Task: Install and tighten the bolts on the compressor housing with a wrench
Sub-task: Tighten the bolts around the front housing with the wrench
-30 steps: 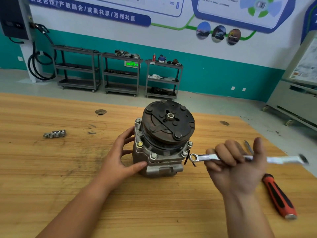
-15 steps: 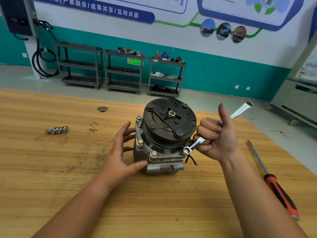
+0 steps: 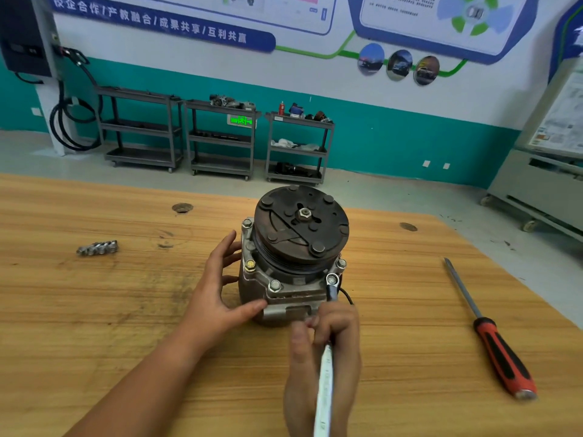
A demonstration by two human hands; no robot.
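Steel wrench [image 3: 325, 386]: ring on front-right bolt [image 3: 332, 280], shaft pointing at near edge of bench [image 3: 94, 310].
Right hand [image 3: 331, 342]: clenched round shaft, just behind bolt.
Left hand [image 3: 217, 298]: fingers spread, bracing compressor housing [image 3: 284, 298] mid-bench.

- wrench [image 3: 325, 373]: tail end cut off by the bottom edge; upper shank hidden inside the gripping right hand [image 3: 328, 342]; stamped marking blurred, unreadable.
- bolt [image 3: 332, 280]: head largely covered by the wrench's ring end.
- compressor housing [image 3: 284, 294]: far side hidden behind the pulley [image 3: 301, 228]; near right corner hidden behind the right hand.
- black wire [image 3: 345, 296]: lower run lost behind the right hand.
- loose bolts [image 3: 97, 247]: too small to count.
- both forearms: cut off by the bottom edge.
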